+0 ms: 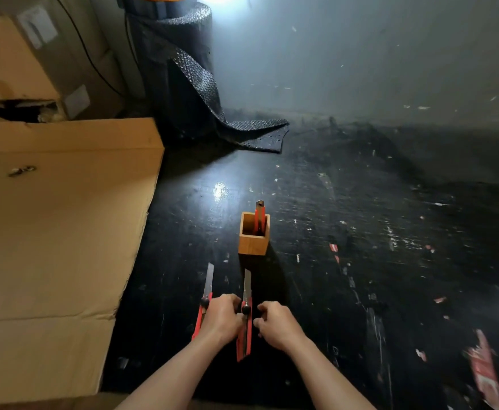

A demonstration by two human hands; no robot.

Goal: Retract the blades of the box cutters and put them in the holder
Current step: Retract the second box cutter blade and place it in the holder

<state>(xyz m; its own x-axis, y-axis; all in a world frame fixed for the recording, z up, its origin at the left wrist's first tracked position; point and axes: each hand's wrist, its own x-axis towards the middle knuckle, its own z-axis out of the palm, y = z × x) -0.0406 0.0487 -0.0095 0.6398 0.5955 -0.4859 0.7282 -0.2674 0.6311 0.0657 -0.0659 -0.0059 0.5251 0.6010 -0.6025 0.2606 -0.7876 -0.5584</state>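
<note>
A square wooden holder [253,243] stands on the dark floor, with one red box cutter [260,216] upright inside it. Two more red box cutters lie in front of it, both with blades out and pointing at the holder. My left hand [223,318] grips the right-hand cutter [244,332] from its left side, fingers by the black knob. My right hand [275,321] is curled against the same cutter's right side. The left-hand cutter [204,303] lies untouched beside my left hand, partly hidden by it.
A large flattened cardboard box [59,232] lies along the left. More boxes [20,63] and a roll of black bubble wrap [180,72] stand at the back. Red scraps [485,371] and paper bits litter the floor at the right.
</note>
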